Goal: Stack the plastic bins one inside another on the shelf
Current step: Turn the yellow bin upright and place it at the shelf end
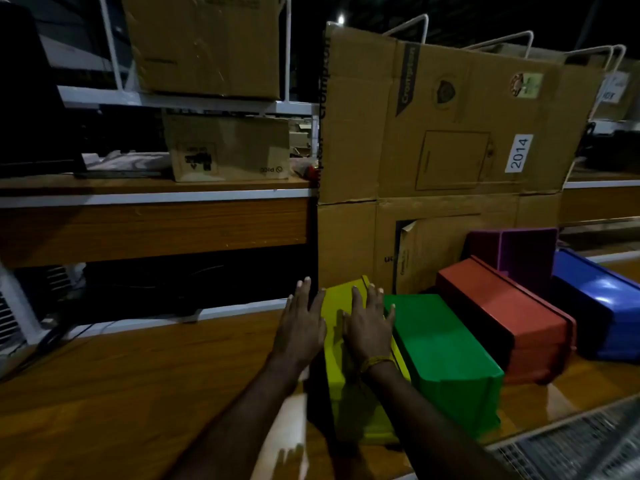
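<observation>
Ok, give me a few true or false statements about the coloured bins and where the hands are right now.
1. Both hands rest flat on the yellow bin. True: left hand and right hand lie open on it.
2. The green bin sits between the yellow and red bins. True; the red bin is to its right.
3. The blue bin is nested inside the green one. False: the blue bin stands apart, right of the red.
4. The purple bin is nearest the camera. False: the purple bin is at the back, against the cardboard box.
</observation>
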Demonstrator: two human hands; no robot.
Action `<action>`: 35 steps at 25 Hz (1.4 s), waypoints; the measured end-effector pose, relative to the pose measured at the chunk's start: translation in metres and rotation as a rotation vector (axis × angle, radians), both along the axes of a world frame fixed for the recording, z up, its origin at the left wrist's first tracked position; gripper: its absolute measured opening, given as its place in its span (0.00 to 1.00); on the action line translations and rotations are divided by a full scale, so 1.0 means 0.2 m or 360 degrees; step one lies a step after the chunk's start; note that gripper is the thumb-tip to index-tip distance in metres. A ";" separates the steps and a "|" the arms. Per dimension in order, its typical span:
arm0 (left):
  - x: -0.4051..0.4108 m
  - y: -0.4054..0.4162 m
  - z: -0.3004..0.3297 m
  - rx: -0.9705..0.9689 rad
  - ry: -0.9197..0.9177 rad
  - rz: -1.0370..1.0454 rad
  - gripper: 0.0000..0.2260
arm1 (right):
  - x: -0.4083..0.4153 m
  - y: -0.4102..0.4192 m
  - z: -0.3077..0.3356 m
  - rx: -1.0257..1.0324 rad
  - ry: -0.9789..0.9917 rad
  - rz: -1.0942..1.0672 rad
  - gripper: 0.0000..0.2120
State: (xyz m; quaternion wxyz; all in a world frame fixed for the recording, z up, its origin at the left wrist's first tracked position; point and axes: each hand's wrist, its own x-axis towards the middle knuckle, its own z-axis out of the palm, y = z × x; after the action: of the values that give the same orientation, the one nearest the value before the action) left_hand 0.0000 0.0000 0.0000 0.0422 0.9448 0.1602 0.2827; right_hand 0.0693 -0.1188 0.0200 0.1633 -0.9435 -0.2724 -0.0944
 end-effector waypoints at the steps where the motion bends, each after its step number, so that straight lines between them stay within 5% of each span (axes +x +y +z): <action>1: 0.01 -0.03 -0.02 -0.0053 0.0072 -0.0036 0.27 | 0.01 -0.02 0.00 -0.0061 0.0039 -0.0083 0.28; 7: 0.04 -0.11 -0.14 -0.0221 0.0280 -0.0136 0.23 | 0.06 -0.08 -0.08 -0.0023 0.0208 -0.0333 0.26; 20: -0.19 0.14 -0.13 -0.0343 0.0243 -0.0007 0.24 | -0.10 0.13 -0.04 0.0196 0.0106 0.0109 0.08; 29: -0.45 0.47 -0.11 -0.0212 0.0135 0.0274 0.23 | -0.27 0.30 -0.03 0.0241 0.0039 0.0514 0.16; 35: -0.70 0.71 -0.06 -0.0454 -0.0034 0.0186 0.22 | -0.26 0.31 -0.06 0.0208 0.0038 0.0587 0.15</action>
State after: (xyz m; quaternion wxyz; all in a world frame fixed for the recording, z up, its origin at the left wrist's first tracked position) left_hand -0.1397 0.1413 -0.0112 0.1612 0.9153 0.2530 0.2690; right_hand 0.0170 -0.0567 0.0086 0.2419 -0.8660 -0.4321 -0.0690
